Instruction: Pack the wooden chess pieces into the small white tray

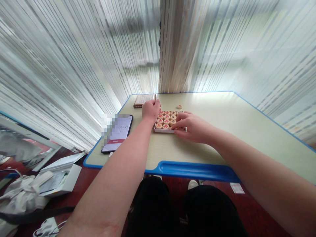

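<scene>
A shallow white box (164,131) lies on the table, filled with rows of round wooden Chinese chess pieces (166,121) marked in red and black characters. My left hand (150,110) is closed at the box's far left corner, with a thin, light-brown edge sticking up from the fingers, apparently a chess piece seen edge-on. Over the right front part of the box, my right hand (191,126) has its thumb and fingertips closed around a piece in the front row, mostly hidden by the fingers. One loose chess piece (179,107) rests on the table behind the box.
A flat brown box (142,100) lies at the table's back left. A phone (118,133) showing the time sits on the left side. The pale table (217,112) has a blue rim and a pen groove (197,167) in front. Curtains (182,46) hang behind it.
</scene>
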### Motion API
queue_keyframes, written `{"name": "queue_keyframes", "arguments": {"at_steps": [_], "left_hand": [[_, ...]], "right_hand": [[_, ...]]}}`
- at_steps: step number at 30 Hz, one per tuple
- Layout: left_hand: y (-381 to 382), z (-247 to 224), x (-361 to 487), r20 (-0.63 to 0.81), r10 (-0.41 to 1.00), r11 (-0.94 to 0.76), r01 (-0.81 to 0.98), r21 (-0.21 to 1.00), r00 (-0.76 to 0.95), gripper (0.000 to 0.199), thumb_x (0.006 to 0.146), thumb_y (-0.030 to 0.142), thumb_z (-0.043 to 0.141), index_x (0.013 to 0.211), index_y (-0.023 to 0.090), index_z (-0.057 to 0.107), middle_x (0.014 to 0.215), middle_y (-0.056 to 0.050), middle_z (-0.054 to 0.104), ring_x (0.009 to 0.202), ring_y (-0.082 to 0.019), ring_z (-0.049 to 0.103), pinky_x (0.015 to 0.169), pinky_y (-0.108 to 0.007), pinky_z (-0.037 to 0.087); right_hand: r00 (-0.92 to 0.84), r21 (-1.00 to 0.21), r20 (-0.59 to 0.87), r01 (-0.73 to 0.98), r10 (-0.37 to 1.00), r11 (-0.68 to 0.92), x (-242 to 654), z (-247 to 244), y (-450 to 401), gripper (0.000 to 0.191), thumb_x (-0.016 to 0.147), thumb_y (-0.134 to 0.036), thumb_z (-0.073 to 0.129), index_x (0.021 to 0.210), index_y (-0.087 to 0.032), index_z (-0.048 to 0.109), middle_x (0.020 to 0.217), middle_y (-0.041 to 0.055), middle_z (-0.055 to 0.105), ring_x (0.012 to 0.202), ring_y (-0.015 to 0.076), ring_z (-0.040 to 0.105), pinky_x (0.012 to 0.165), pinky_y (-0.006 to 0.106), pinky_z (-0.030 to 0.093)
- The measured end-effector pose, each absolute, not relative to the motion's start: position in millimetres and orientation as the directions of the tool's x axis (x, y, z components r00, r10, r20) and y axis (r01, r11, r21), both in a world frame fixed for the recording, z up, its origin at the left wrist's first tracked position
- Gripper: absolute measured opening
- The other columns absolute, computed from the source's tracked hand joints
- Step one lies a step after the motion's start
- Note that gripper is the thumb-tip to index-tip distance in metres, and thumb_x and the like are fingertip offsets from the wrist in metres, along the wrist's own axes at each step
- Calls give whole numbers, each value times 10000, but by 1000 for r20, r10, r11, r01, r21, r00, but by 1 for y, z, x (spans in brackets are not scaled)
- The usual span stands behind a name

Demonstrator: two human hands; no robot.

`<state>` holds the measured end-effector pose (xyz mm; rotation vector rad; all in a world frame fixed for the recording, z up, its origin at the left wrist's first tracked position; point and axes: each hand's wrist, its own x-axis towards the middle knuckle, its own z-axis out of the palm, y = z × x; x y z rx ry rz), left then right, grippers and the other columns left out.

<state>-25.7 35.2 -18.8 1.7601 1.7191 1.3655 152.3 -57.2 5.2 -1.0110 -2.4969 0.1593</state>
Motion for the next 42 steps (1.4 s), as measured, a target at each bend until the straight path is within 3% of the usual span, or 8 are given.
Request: {"name": "queue_keyframes", "arguments": {"at_steps": [6,12,16,21,25,28,34,42], "left_hand": [[36,-19,-27,404,894,-213,610,764,-193,370,835,370,418,607,165,625,606,-52,664,634,-176,616,658,-289,440],[40,-24,-24,321,945,-237,537,810,-67,404,820,463,445,630,166,641,686,-65,697,693,-176,626,708,-290,444],[42,-27,-22,222,975,-190,471,862,-13,443,766,553,493,643,163,664,690,-64,699,710,-179,629,710,-287,448],[44,-28,-23,219,976,-187,476,859,-12,433,742,557,515,640,167,673,662,-52,691,700,-173,615,702,-286,436],[39,-25,-22,255,967,-218,518,827,-2,407,754,526,511,624,172,663,632,-42,677,692,-172,603,694,-285,422],[36,-23,-22,274,962,-229,558,798,3,402,765,511,503,612,172,654,611,-36,664,668,-170,588,673,-285,410],[36,-25,-22,293,956,-252,578,776,24,408,769,516,491,620,167,641,624,-30,657,617,-153,561,621,-279,387],[40,-27,-23,316,948,-269,604,750,30,432,777,533,472,611,166,630,583,-22,619,611,-153,539,638,-281,389]], "right_hand": [[-559,-366,367,648,744,668,152,7,-55,177,789,-270,617,798,-181,770,827,77,622,789,186,574,772,332,460],[-187,-463,520,758,833,460,166,-5,-21,263,847,-224,514,959,-160,744,989,109,655,987,228,584,931,367,432],[-44,-591,308,774,950,228,178,-14,1,347,866,-157,420,1065,-146,705,1140,115,660,1060,208,590,974,347,430],[-213,-436,278,841,937,320,182,-23,8,504,816,-70,410,1273,-179,592,1336,61,574,1245,197,475,1102,349,315],[-249,-330,242,888,938,321,182,-27,9,515,763,-37,413,1190,-204,648,1298,29,604,1202,202,499,1081,352,345],[-208,-325,297,896,932,303,184,-27,9,477,761,-42,392,1125,-181,669,1257,65,615,1154,218,521,1047,371,376],[-177,-365,366,876,914,316,185,-27,8,517,745,-63,414,1230,-121,584,1320,136,533,1219,260,474,1068,413,355],[-195,-345,226,900,954,266,182,-26,13,619,836,-118,369,1455,-112,337,1518,83,333,1384,264,296,1149,406,256]]}}
